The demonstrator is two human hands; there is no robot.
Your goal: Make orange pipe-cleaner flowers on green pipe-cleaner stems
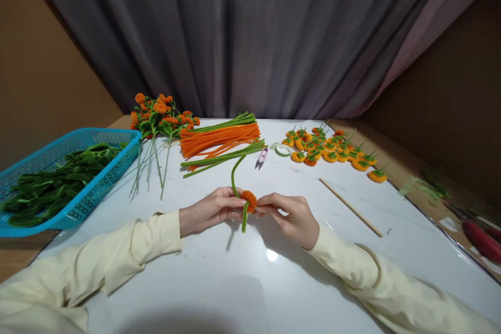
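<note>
Between my two hands is a small orange pipe-cleaner flower head [248,200], coiled into a ring. A green pipe cleaner [234,173] runs through it, its long end curving upward and its short end hanging below. My left hand [217,209] pinches the flower head and the green stem from the left. From the right, my right hand [291,215] has thumb and fingertips closed on the flower head's edge. The fingertips hide part of the contact. Beyond the hands lie orange pipe cleaners [219,139], green pipe cleaners [223,159] and small pink-handled thread snips [262,158].
A blue basket [138,138] of green leaves stands left, near finished orange flowers [160,109]. At the back right are several orange-yellow flower heads [329,155] and green tape [283,150]. A wooden stick [350,207] lies right; red-handled pliers [481,240] rest beyond the white table's edge.
</note>
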